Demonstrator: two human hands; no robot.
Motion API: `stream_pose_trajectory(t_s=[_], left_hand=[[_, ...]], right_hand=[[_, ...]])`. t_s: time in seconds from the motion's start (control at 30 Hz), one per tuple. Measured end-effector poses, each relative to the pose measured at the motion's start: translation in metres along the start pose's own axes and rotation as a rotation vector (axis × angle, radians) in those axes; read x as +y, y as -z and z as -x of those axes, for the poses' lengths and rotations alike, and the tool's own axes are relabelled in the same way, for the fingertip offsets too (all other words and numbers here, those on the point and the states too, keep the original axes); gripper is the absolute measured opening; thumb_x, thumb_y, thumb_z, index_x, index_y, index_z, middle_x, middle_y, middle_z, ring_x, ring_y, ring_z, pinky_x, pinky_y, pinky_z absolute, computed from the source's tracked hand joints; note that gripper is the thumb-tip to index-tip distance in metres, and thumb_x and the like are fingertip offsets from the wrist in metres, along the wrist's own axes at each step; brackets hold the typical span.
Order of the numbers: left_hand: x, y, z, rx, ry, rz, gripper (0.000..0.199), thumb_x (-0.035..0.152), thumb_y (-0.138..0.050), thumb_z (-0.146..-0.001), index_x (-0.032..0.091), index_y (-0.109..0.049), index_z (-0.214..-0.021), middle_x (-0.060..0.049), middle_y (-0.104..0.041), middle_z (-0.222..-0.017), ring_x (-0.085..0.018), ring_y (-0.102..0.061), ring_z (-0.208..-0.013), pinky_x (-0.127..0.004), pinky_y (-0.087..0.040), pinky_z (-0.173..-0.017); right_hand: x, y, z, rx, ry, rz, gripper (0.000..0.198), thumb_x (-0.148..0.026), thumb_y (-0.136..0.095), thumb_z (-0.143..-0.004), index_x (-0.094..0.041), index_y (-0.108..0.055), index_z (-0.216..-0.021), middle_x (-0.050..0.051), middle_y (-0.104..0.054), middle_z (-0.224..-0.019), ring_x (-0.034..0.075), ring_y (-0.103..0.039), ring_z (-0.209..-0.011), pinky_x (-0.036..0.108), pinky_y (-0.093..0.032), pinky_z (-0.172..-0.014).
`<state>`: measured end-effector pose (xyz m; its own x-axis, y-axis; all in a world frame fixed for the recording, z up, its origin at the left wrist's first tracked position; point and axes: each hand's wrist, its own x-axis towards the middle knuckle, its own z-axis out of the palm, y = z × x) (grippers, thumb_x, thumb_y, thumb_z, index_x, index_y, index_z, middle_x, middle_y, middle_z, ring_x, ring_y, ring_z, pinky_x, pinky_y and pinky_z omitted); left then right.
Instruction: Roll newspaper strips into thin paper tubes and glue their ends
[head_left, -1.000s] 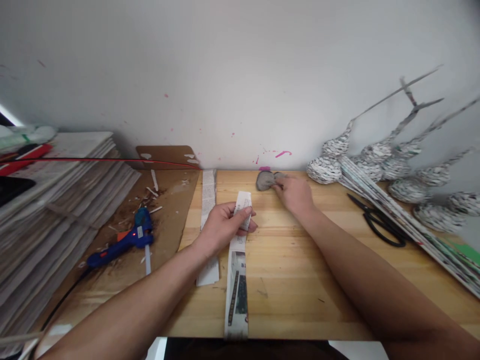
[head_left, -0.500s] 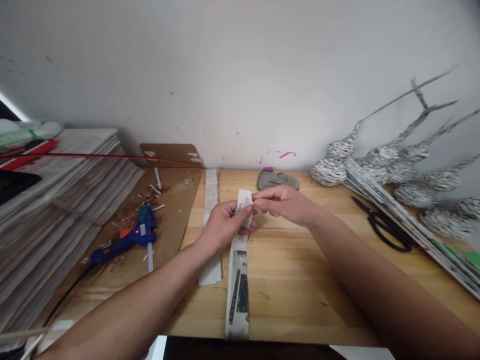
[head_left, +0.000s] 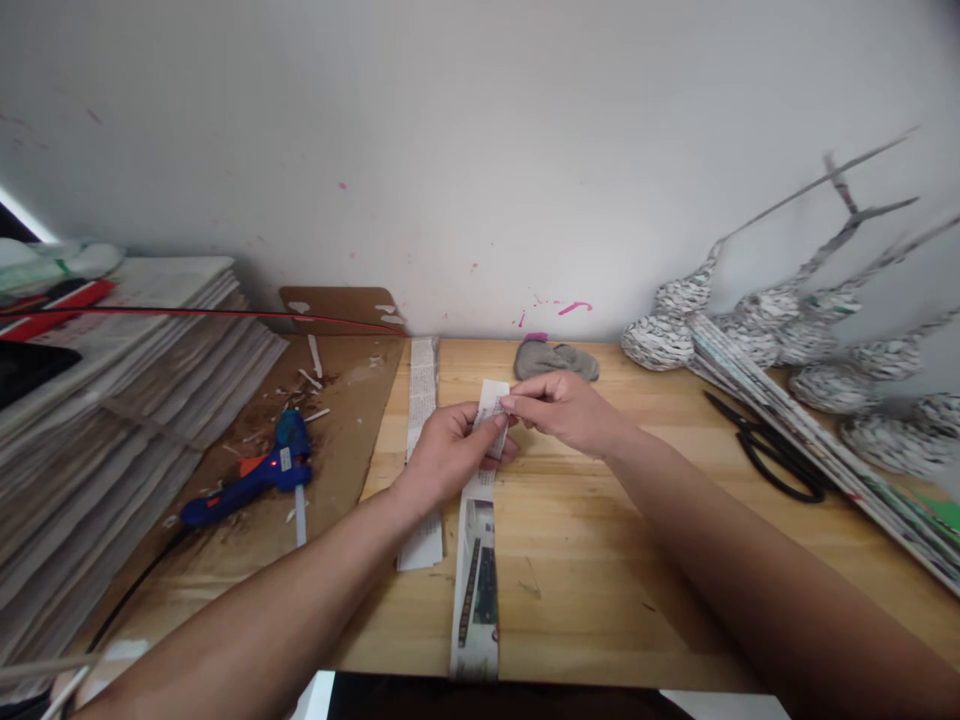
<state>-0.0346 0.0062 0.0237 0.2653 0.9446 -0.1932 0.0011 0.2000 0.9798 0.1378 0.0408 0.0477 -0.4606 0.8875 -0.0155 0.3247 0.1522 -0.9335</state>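
A long newspaper strip (head_left: 474,580) runs from the table's front edge up into both hands. My left hand (head_left: 454,445) grips it near the far end, thumb on top and fingers beneath. At the strip's far right edge, my right hand (head_left: 559,405) pinches the paper between thumb and forefinger. Partly behind my left hand and forearm lies a flat stack of cut newspaper strips (head_left: 423,375).
On the left, a blue glue gun (head_left: 281,465) rests on cardboard (head_left: 352,430) beside a tall newspaper stack (head_left: 150,420). A grey cloth (head_left: 555,360) lies by the wall. Black scissors (head_left: 772,455), rolled paper sticks (head_left: 810,450) and woven paper gourds (head_left: 660,342) occupy the right.
The strip's far end has shifted slightly right. My right fingers have moved a little along its edge, and my left hand keeps its hold.
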Motion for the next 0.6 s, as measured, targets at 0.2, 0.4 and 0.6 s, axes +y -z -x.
stream_pose_trajectory(t_s=[0.2, 0.4, 0.6], left_hand=[[-0.0035, 0.0014, -0.0023, -0.042, 0.030, 0.051, 0.034, 0.045, -0.059, -0.083, 0.013, -0.065, -0.092, -0.011, -0.073, -0.077, -0.020, -0.069, -0.072, -0.030, -0.054, -0.063], [-0.0052, 0.0028, -0.0022, -0.067, 0.034, 0.065, 0.039, 0.048, -0.054, -0.085, 0.014, -0.067, -0.099, -0.011, -0.073, -0.081, -0.020, -0.068, -0.073, -0.032, -0.054, -0.065], [-0.0039, 0.0024, -0.0016, -0.075, 0.014, 0.070, 0.038, 0.046, -0.053, -0.086, 0.012, -0.067, -0.099, -0.013, -0.072, -0.085, -0.021, -0.068, -0.077, -0.035, -0.055, -0.069]], right_hand=[[0.0045, -0.0003, -0.0007, 0.018, -0.017, -0.017, 0.030, -0.041, -0.057, -0.081, -0.016, -0.066, -0.069, -0.003, -0.050, -0.057, 0.009, -0.041, -0.053, 0.024, -0.030, -0.052], [0.0034, -0.0011, -0.0001, 0.000, -0.057, -0.090, 0.028, -0.041, -0.059, -0.081, -0.015, -0.068, -0.075, -0.002, -0.054, -0.061, 0.008, -0.041, -0.052, 0.023, -0.031, -0.050], [0.0073, -0.0047, -0.0022, 0.075, -0.052, -0.078, 0.028, -0.040, -0.061, -0.079, -0.014, -0.071, -0.077, 0.001, -0.060, -0.063, 0.009, -0.046, -0.054, 0.023, -0.033, -0.050]])
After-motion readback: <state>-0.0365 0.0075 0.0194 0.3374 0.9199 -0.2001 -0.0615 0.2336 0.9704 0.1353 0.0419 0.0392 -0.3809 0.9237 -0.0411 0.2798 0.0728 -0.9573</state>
